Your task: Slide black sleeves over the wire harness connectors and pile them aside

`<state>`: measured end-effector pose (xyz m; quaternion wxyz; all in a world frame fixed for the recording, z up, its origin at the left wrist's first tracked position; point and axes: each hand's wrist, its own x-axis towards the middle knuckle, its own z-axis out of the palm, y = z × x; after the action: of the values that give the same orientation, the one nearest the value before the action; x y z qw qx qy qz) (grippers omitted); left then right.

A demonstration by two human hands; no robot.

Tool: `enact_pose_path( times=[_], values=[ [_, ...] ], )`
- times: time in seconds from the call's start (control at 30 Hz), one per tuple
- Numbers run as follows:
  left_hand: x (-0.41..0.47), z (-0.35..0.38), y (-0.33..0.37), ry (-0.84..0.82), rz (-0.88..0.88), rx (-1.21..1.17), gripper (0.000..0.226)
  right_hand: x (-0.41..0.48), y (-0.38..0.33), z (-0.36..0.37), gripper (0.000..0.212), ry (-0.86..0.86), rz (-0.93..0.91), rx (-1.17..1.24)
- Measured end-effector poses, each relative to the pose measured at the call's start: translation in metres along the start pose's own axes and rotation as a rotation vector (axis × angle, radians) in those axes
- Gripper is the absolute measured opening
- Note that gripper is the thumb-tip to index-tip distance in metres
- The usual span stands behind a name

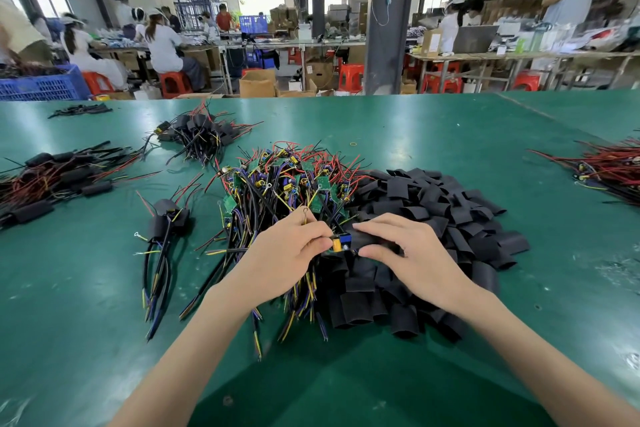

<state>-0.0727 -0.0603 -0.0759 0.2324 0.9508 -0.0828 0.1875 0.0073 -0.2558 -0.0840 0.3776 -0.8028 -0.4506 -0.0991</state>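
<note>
My left hand [291,246] is pinching a wire harness connector [341,241], a small board with blue and yellow parts. My right hand [408,253] is gripping a black sleeve [372,239] between thumb and fingers, its mouth touching the board. I cannot quite tell how far in the board is sitting. I am working over 2 heaps on the green table [450,135]: bare harnesses [277,184] left, loose sleeves [450,211] right. Sleeved harnesses [169,218] are lying farther left.

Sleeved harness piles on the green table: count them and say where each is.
3 piles: left-edge pile, back pile, small near pile left of the unsleeved heap. The far dark bundle is unclear; others may be hidden.
</note>
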Motion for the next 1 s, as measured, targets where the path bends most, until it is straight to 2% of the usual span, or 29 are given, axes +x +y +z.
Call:
enact_pose_path(
  times=[0.17,0.27,0.47,0.57,0.87,1.0],
  values=[
    [-0.001,-0.001,0.002,-0.009,-0.015,0.058,0.019,0.0,-0.001,0.0,0.031,-0.028,0.055,0.082],
    [-0.001,-0.001,0.002,-0.001,-0.018,0.063,0.018,-0.002,-0.003,0.004,0.033,0.018,0.018,0.067],
    [-0.002,0.001,-0.001,-0.028,-0.017,0.041,0.017,-0.005,-0.004,0.012,0.035,0.063,-0.166,-0.201],
    [-0.001,0.007,0.0,-0.039,-0.021,0.019,0.019,-0.005,-0.003,0.013,0.034,0.072,-0.209,-0.252],
    [0.002,0.013,0.0,0.082,0.009,-0.133,0.008,-0.003,-0.002,0.013,0.033,-0.057,-0.126,-0.161],
    [0.002,0.014,-0.004,0.105,-0.001,-0.229,0.015,0.002,-0.006,0.009,0.035,-0.069,-0.101,-0.131]
  ],
)
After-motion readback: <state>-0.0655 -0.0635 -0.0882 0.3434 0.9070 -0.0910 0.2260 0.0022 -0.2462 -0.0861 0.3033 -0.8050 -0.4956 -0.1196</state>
